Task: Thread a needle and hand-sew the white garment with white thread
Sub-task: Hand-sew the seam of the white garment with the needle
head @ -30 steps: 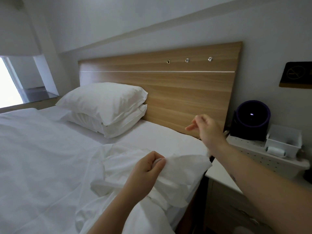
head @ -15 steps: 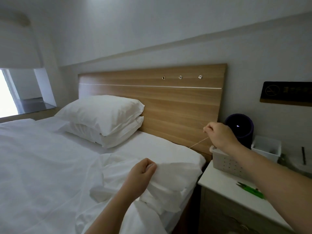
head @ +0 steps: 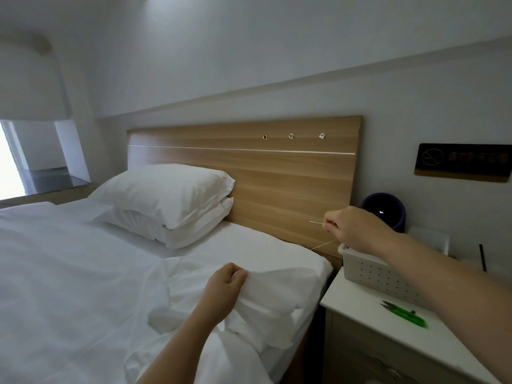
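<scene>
The white garment (head: 279,289) lies bunched on the bed near its right edge. My left hand (head: 223,291) grips a fold of it from the left. My right hand (head: 352,227) is raised to the right, in front of the headboard, pinching a thin needle (head: 316,222) whose tip points left. A white thread (head: 322,245) runs taut from under that hand down and left toward the garment.
Two stacked pillows (head: 171,200) lie against the wooden headboard (head: 277,173). A white nightstand (head: 368,325) at the right bears a perforated white basket (head: 371,275), green snips (head: 403,317) and a dark purple round device (head: 386,209). White bedding (head: 69,286) fills the left.
My right hand has drawn the needle and thread up and to the right, away from the garment. The left hand keeps its grip on the fabric. The camera has tilted upward.
</scene>
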Demonstrator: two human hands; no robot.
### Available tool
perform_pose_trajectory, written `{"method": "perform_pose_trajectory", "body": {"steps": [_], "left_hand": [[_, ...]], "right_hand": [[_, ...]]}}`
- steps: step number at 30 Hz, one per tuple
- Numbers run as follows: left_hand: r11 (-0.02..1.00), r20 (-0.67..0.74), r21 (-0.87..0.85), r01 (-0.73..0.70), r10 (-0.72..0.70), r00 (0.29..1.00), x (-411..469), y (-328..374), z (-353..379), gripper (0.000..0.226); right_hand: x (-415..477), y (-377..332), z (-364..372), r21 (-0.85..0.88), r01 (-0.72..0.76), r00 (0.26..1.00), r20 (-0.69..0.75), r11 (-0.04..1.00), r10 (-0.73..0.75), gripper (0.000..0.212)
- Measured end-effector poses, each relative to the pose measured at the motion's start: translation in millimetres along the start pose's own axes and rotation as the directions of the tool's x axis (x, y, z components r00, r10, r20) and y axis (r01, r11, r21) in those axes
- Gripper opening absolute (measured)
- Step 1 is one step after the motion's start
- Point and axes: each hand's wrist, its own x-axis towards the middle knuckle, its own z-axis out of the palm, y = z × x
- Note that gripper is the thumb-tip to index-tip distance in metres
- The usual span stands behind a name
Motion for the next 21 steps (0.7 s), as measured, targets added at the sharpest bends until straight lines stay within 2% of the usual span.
{"method": "perform_pose_trajectory", "body": {"steps": [3,8,14,18,21], "left_hand": [[1.000,0.011,0.008,-0.018,0.018,1.000,0,0,0,0.020],[0.999,0.023,0.013,-0.049,0.049,0.999,1,-3,2,0.021],[0.995,0.050,-0.033,-0.099,0.100,0.994,4,-10,0,0.019],[0.992,0.096,-0.051,-0.112,0.117,0.988,5,-10,0,0.018],[0.991,0.118,-0.057,-0.119,0.125,0.985,5,-10,-1,0.017]], "right_hand": [[-1,10,8,-0.085,-0.045,0.999,-0.005,0.995,0.045,0.025],[7,13,17,-0.142,-0.013,0.996,-0.093,0.990,-0.001,0.028],[33,-3,19,-0.002,0.075,0.971,-0.228,0.997,-0.073,0.024],[59,-25,27,0.138,0.110,0.980,-0.183,0.984,-0.084,0.028],[73,-40,46,0.237,0.088,0.995,-0.073,0.968,-0.072,0.029]]}}
